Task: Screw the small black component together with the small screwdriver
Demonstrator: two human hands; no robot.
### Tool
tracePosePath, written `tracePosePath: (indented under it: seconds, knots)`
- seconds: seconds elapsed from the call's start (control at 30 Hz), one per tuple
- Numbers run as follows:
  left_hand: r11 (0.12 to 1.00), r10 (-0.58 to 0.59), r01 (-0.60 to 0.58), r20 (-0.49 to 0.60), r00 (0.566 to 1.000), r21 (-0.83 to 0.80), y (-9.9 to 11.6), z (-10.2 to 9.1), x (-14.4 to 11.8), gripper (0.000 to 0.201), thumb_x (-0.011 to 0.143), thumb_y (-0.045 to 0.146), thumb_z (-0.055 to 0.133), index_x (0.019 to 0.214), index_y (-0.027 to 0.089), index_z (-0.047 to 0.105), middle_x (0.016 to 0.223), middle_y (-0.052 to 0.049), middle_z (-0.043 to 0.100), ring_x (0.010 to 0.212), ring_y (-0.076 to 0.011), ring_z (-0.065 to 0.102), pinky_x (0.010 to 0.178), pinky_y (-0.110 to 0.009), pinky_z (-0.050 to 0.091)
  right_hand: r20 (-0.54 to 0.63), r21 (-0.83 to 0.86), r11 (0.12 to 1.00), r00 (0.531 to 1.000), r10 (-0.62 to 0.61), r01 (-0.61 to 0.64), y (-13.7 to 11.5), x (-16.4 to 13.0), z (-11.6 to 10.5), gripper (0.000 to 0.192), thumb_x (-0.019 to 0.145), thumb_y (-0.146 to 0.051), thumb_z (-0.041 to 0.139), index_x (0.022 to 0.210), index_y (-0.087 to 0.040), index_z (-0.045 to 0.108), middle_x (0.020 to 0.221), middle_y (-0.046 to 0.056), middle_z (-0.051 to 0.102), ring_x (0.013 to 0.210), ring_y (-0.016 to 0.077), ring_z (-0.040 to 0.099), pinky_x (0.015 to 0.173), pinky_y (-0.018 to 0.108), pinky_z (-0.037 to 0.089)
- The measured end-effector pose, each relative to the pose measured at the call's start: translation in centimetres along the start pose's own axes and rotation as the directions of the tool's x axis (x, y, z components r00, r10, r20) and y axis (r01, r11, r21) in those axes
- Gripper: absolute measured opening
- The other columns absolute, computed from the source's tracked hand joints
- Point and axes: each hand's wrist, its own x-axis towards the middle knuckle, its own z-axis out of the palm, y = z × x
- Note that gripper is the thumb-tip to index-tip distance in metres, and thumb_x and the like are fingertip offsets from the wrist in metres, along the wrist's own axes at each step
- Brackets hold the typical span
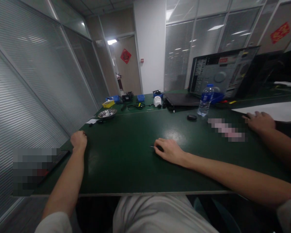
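**A:** From the head camera, where are your hands?

**B:** Your left hand (pixel 79 139) is curled into a loose fist at the near left edge of the green table (pixel 126 168), knuckles on the mat. Whether it has anything inside, I cannot tell.

**A:** And the other one?

**B:** Your right hand (pixel 168 150) lies palm down near the middle of the table, fingers bent over a small dark tool (pixel 157 148). A thin metal tip pokes out to the left of your fingers. The hand covers the rest, so how firmly you grip it is unclear.

**A:** What else is around you?

**B:** Another person's hand (pixel 259 121) rests flat at the right, beside a white sheet (pixel 276 110). Farther back stand a water bottle (pixel 205 100), with a small black cap (pixel 191 117) just before it, an open computer case (pixel 223 74), a metal bowl (pixel 107 113) and a yellow bin (pixel 108 103).
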Motion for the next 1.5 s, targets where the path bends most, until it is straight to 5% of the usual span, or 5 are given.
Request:
tracePosePath:
  seconds: [0.57,0.83,1.0,1.3,1.5]
  knots:
    - [0.993,-0.078,0.079,0.021,0.997,-0.092,0.2,-0.6,0.0,0.031,0.087,0.017,0.057,0.108,0.007,0.078,0.115,-0.026,0.071,0.108,-0.0411,0.066,0.087,-0.047,0.054,0.009,0.001,1.0,1.0,-0.006,0.006,0.0,0.0,-0.1,0.019,0.102,-0.033,0.053,0.106,-0.02,0.066,0.1,0.003,0.068,0.079,0.0155,0.061,0.069,0.028,0.036]
    - [0.964,0.17,-0.113,0.235,0.957,-0.24,2.9,-2.2,0.6,0.021,0.084,0.029,0.071,0.097,0.017,0.082,0.102,-0.011,0.078,0.097,-0.0276,0.071,0.087,-0.032,0.052,0.023,-0.006,1.0,1.0,0.013,-0.013,-0.1,0.0,0.0,0.019,0.102,-0.033,0.053,0.105,-0.021,0.066,0.099,0.003,0.068,0.078,0.0156,0.061,0.067,0.027,0.033]
    - [0.869,0.429,-0.263,0.372,0.823,-0.42,8.5,-3.1,-1.3,0.02,0.079,0.035,0.077,0.094,0.022,0.082,0.1,-0.004,0.079,0.094,-0.0231,0.071,0.083,-0.027,0.052,0.026,0.002,1.0,1.0,0.012,-0.012,-0.2,0.1,-0.1,0.019,0.102,-0.033,0.053,0.106,-0.021,0.067,0.1,0.003,0.069,0.078,0.0155,0.061,0.067,0.027,0.034]
    - [0.282,0.946,-0.334,0.202,0.255,-0.9,21.2,-7.0,-15.4,0.024,0.086,0.038,0.074,0.099,0.017,0.076,0.103,-0.007,0.074,0.095,-0.0199,0.068,0.086,-0.031,0.051,0.033,-0.017,1.0,0.999,0.023,-0.023,-0.2,0.1,-0.1,0.018,0.101,-0.034,0.054,0.104,-0.021,0.066,0.098,0.003,0.068,0.076,0.0151,0.06,0.066,0.028,0.033]
    - [0.178,0.956,-0.383,0.068,0.284,-0.906,23.8,-7.4,-20.2,0.027,0.089,0.037,0.074,0.106,0.017,0.07,0.102,-0.005,0.07,0.083,-0.0151,0.061,0.076,-0.027,0.047,0.019,-0.023,0.999,0.999,0.027,-0.026,0.0,0.1,0.0,0.018,0.101,-0.033,0.053,0.103,-0.021,0.066,0.095,0.003,0.067,0.077,0.0154,0.059,0.066,0.027,0.032]
